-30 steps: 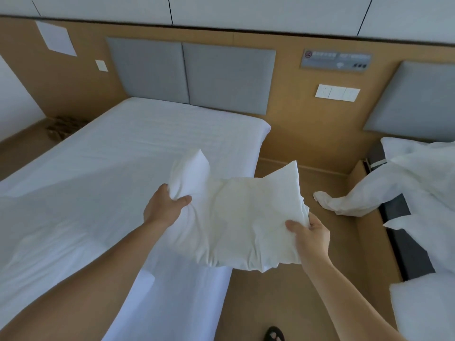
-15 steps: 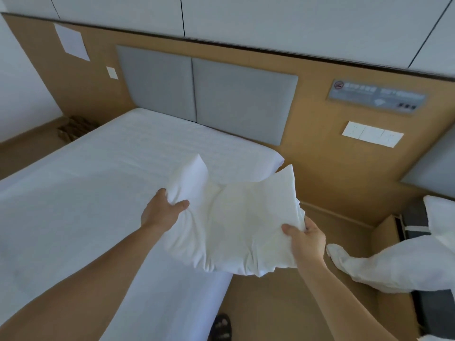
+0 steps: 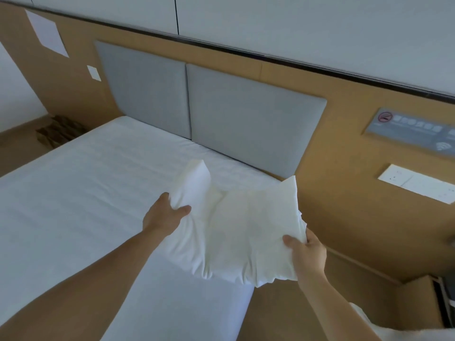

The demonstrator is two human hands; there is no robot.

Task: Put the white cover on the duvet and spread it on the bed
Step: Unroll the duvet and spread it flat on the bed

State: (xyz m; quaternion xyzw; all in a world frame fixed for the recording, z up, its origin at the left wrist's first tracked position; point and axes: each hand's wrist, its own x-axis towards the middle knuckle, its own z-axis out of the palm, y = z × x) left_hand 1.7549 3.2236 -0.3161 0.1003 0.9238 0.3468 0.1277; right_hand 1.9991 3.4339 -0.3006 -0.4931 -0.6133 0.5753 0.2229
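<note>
Two-handed, clamping a white bundle [image 3: 246,230] over the bed [image 3: 73,205] with left hand [image 3: 163,217] and right hand [image 3: 307,252]; seemingly just starting, not yet covering or spreading any duvet.

A grey plaque [image 3: 416,129] is hanging on the wooden wall panel [image 3: 344,173] to the right of the headboard [image 3: 246,119], and it is carrying the only signs that can be made out: a red circled no-smoking symbol [image 3: 384,117] at its upper left and a white wifi symbol [image 3: 443,146] towards its lower right. The pale lines of lettering beside the no-smoking symbol are blurring too much to read. A white switch plate [image 3: 416,183] below the plaque is showing small dark marks, too small to tell.
</note>
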